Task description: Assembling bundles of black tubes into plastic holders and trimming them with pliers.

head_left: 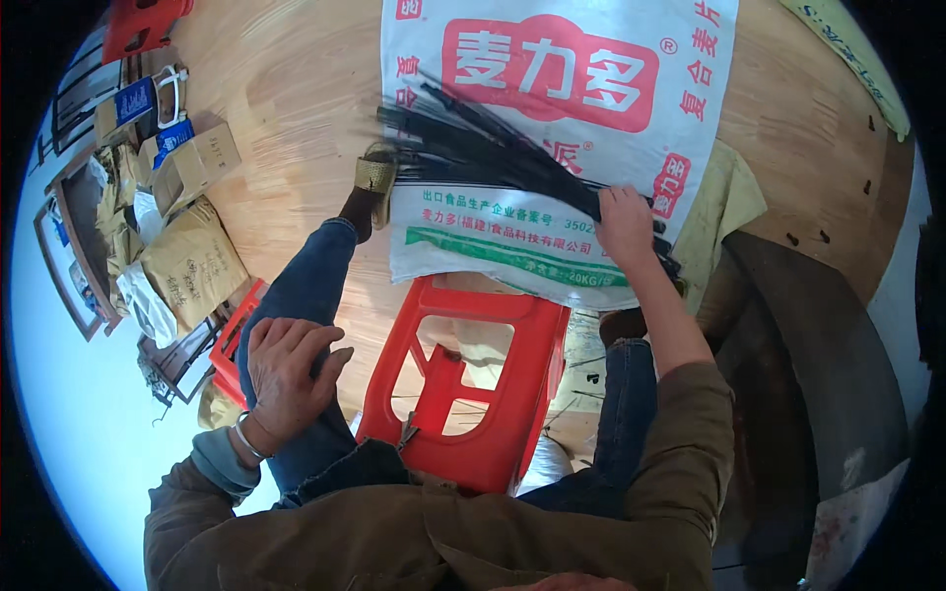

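Observation:
My right hand (626, 225) is closed around one end of a bundle of long, thin black strips (512, 148). The bundle fans out toward the far left, its loose ends slightly blurred, over a white printed sack (631, 158) spread on the wooden floor. A few short black ends stick out on the near side of my right hand. My left hand (293, 369) lies on my left knee, fingers stretched out, holding nothing. Between my legs stands a red plastic stool (453, 458) with an open-framed top, its far edge meeting the sack's near edge.
Beside the sack's right edge lies a pale yellowish cloth (734, 187). A large dark brown piece (769, 364) curves along the right. At left are a cardboard box (197, 163), a brown paper bag (192, 271) and another red stool (232, 340). My left slipper (374, 177) touches the sack.

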A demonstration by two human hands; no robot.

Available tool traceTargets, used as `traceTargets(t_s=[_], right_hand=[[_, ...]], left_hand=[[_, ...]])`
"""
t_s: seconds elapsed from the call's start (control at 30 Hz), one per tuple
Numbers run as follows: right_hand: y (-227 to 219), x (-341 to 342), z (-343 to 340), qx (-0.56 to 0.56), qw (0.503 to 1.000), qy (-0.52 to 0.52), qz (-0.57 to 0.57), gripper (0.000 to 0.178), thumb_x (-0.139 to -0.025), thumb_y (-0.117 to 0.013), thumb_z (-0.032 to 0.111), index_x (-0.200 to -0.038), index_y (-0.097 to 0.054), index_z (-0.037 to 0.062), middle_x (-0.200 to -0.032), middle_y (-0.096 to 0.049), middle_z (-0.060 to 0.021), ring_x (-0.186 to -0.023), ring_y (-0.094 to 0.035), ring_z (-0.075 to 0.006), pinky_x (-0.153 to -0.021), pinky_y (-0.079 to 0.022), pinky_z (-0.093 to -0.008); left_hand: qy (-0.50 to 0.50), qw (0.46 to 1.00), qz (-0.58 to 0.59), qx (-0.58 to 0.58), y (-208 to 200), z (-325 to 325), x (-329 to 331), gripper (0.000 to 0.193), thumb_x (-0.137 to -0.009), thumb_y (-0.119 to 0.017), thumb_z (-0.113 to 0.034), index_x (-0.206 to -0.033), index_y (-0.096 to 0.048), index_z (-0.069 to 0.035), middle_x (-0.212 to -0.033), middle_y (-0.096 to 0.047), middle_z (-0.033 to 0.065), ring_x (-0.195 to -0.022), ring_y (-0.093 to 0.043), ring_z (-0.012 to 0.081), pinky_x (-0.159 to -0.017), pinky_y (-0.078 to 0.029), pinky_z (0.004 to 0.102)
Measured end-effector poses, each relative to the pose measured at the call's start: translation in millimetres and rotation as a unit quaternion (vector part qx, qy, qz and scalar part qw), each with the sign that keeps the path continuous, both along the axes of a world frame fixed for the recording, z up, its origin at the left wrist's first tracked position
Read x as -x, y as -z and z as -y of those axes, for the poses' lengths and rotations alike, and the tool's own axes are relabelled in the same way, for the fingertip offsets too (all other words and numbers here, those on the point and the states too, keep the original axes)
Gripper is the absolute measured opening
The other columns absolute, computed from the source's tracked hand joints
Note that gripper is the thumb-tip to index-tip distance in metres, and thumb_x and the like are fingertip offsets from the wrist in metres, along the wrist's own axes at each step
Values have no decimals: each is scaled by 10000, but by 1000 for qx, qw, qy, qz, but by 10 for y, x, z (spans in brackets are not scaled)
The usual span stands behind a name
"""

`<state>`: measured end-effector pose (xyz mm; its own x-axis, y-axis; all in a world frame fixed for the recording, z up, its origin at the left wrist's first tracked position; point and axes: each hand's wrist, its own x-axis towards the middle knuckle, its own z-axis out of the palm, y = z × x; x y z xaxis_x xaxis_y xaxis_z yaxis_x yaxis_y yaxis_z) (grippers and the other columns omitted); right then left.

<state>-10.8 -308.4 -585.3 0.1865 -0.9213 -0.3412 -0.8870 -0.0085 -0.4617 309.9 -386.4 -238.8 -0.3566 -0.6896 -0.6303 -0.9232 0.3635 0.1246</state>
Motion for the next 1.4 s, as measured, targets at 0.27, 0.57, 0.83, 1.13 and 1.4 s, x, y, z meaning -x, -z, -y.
traceTargets(t_s=[0.27,0.57,0.83,1.13,1.4], right_hand=[[204,458,-381,59,996,-66,21,365,-554,-712,51,-898,-590,53,-1001,-592,-69,-984,-536,-266,-867,-437,-402],[365,-136,-309,63,991,-95,68,641,-672,-657,23,-1290,-514,119,-1311,-498,-108,-1229,-442,-312,-1027,-320,-518],[219,-331,-228,27,991,-109,72,733,-684,-719,80,-1353,-479,259,-1426,-413,-97,-1353,-322,-322,-1085,-221,-622],[178,723,-747,-91,896,433,29,597,-890,-581,432,-1371,-449,104,-1348,-495,-132,-1220,-470,-337,-1024,-348,-426],[981,733,-1232,-180,573,746,289,556,-978,-398,428,-1226,-544,-47,-1229,-564,-170,-1184,-510,-262,-1006,-367,-372]], left_hand=[[16,1000,-3,10,42,-55,52,182,-752,-722,-197,-897,-660,-106,-839,-631,22,-837,-576,210,-837,-363,378],[25,1000,7,8,62,-67,162,179,-754,-712,-186,-893,-669,-83,-848,-647,48,-835,-590,240,-814,-390,377],[23,1000,6,14,72,-72,123,176,-752,-713,-185,-888,-666,-84,-843,-641,50,-836,-588,240,-811,-396,372],[24,1000,-7,-7,99,-14,132,171,-755,-713,-179,-885,-666,-78,-837,-640,51,-829,-589,242,-809,-397,372],[25,1000,-12,-12,93,-11,174,182,-751,-717,-183,-894,-669,-82,-842,-641,53,-830,-587,242,-805,-398,379]])
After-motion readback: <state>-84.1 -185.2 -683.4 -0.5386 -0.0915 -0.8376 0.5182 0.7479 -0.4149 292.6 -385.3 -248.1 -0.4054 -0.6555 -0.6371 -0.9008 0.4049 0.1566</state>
